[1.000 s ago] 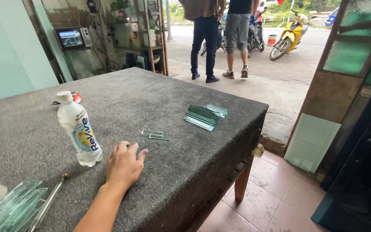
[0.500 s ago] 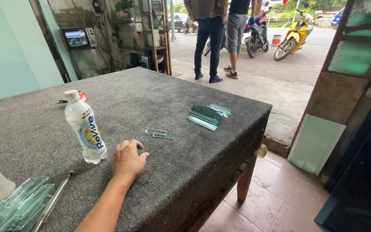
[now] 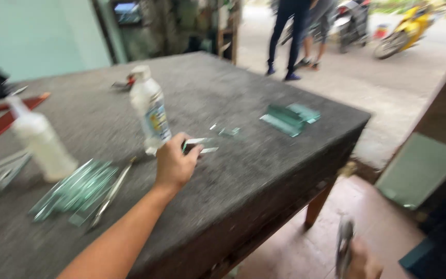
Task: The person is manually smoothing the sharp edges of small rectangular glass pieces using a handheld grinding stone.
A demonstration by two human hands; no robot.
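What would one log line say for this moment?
left hand: holds small clear glass strip | right hand: grips metal tool | grey felt-topped table: clear plastic bottle

Daylight scene, moderately bright. Light enters from the open street side at upper right, where the pavement is washed out and near overexposed. Interior wall at upper left evenly lit, pale. Table top matt, no glare; soft shadow beneath its front edge. Strong motion blur throughout: plastic bottle, glass pieces, left hand and right hand all smeared. No sharp detail anywhere; the lower corners are darkest.
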